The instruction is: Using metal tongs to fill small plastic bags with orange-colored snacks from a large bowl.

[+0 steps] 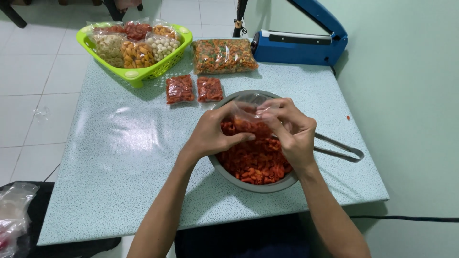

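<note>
Over the grey bowl (224, 170) of orange-red snacks (256, 162) on the counter (119, 157), our left hand (213, 134) and right hand (291, 129) both pinch a small clear bag (248, 117) partly filled. Beyond the bowl lie two sealed packets (193, 89).

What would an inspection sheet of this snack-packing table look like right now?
Surface: speckled pale green table, glossy.
Job's things: clear small bag partly filled with red snacks, over a grey bowl of the same.
Clutter: two packed red bags, large mixed-snack bag, green basket of packets, metal tongs.
Hands: left hand and right hand both pinch the bag.
Cables: black cable along the floor.
Surroundings: blue heat sealer, green wall, tiled floor.
</note>
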